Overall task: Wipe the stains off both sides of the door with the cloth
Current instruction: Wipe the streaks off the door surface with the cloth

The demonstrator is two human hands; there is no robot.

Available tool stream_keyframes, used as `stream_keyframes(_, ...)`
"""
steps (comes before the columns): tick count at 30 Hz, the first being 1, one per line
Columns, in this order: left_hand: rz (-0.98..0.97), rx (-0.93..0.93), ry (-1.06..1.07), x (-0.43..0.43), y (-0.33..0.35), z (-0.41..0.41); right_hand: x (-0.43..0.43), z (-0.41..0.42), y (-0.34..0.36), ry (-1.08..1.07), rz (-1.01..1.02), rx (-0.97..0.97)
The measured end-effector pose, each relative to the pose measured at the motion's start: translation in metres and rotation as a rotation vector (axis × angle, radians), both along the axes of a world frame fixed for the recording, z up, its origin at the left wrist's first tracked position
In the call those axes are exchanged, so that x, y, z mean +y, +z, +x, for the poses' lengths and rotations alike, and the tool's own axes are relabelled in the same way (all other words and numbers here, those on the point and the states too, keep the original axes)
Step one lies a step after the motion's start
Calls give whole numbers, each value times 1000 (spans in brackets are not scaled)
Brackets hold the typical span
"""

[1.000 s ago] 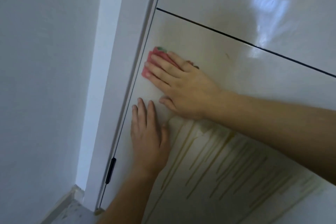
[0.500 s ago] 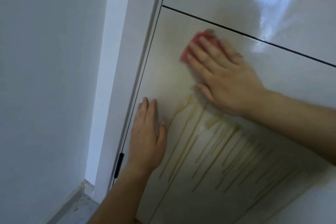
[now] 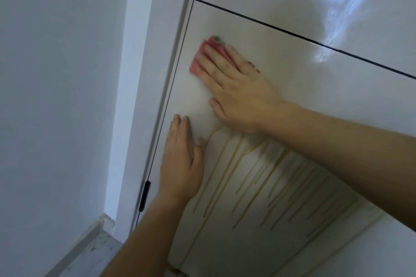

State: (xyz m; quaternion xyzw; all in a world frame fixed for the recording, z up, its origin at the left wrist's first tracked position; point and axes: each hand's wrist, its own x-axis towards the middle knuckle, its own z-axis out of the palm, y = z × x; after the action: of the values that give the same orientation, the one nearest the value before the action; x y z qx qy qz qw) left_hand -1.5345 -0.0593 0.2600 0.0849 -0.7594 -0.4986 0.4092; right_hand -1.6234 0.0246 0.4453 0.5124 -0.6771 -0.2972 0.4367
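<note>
A glossy white door (image 3: pixel 315 101) fills the right of the view, crossed by a thin dark groove. Yellowish drip stains (image 3: pixel 258 182) run down its lower panel. My right hand (image 3: pixel 234 87) lies flat with straight fingers and presses a pink cloth (image 3: pixel 202 56) against the door near its hinge edge, above the stains. Most of the cloth is hidden under the fingers. My left hand (image 3: pixel 182 159) rests flat on the door just below, fingers straight, beside the leftmost drips.
A white door frame (image 3: pixel 144 96) and a plain white wall (image 3: pixel 56 96) stand to the left. A black hinge (image 3: pixel 144 195) sits on the door's edge low down. A grey floor and skirting (image 3: pixel 90 249) show at the bottom left.
My right hand swept the cloth right and up, then back left to the hinge edge. My left hand stays flat on the door.
</note>
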Motion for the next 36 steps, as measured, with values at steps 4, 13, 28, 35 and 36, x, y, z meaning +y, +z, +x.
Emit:
stream_keyframes(4, -44, 39, 48, -4, 7, 7, 29, 5, -25, 54, 146, -68)
stream_keyframes(13, -228, 233, 107, 40, 72, -39, 113, 16, 5, 127, -27, -201)
stream_keyframes(28, -235, 192, 344, 21, 8, -67, 138, 5, -60, 37, -60, -95)
stream_keyframes(35, -425, 188, 334, 1, 25, -73, 132, 6, -81, 3, -117, -111)
stream_keyframes(36, -409, 206, 329, 1, 20, -73, 132, 6, -88, 6, -110, -115)
